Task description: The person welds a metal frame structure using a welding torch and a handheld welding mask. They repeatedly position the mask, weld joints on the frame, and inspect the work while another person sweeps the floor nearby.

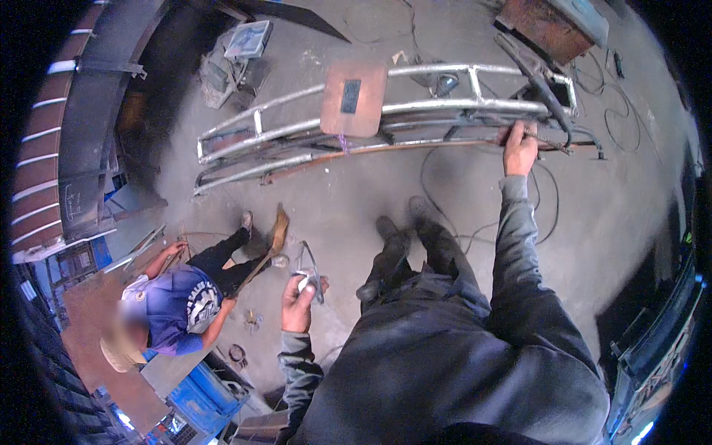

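Note:
My left hand (298, 302), low and left of my legs, is closed on a grey item with thin bent arms that looks like safety glasses (317, 286). Out at the right, my right hand (521, 153) has its fingers closed round a thin ribbed rod (550, 141). That hand is at the near right side of a long welded metal frame (426, 106) of silvery tubes lying on the floor. A copper-coloured welding shield (334, 111) with a dark window rests on the frame's middle. Beside the rod, a dark bar (545, 96) lies slanted across the frame's right end.
At the left a co-worker in a blue shirt (167, 308) holds a broom (280, 230). Dark cables (552, 204) loop over the floor on the right. A rusty box (545, 33) stands at far right, a clear bin (248, 38) at far left.

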Available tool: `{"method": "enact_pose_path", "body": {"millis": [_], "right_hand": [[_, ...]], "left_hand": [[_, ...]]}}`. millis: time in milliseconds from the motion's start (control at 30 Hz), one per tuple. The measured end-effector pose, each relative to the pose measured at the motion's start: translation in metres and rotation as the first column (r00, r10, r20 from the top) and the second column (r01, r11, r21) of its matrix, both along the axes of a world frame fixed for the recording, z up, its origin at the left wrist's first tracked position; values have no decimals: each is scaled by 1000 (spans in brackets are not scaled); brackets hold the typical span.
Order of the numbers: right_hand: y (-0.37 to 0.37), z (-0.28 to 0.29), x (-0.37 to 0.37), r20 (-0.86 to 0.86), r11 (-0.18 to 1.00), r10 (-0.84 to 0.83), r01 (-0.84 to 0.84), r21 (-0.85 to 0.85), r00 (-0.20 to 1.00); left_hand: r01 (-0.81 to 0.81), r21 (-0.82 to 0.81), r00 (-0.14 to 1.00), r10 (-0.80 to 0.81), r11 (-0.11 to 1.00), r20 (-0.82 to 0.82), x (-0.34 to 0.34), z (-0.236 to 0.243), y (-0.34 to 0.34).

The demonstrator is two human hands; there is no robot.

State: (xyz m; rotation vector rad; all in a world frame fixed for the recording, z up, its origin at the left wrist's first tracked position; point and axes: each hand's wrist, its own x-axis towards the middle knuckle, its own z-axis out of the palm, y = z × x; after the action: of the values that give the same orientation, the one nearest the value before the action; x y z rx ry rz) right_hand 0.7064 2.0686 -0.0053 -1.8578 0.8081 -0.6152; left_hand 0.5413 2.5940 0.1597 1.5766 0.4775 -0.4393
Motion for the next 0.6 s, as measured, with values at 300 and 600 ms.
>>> {"method": "enact_pose_path", "body": {"millis": [300, 600], "right_hand": [[6, -11, -15, 100, 975, 53, -73, 208, 994], [11, -23, -34, -217, 962, 188, -225, -156, 958]], "left_hand": [[42, -13, 999, -42, 999, -3, -10, -2, -2], [79, 28, 997, -79, 996, -7, -33, -15, -2]]}}
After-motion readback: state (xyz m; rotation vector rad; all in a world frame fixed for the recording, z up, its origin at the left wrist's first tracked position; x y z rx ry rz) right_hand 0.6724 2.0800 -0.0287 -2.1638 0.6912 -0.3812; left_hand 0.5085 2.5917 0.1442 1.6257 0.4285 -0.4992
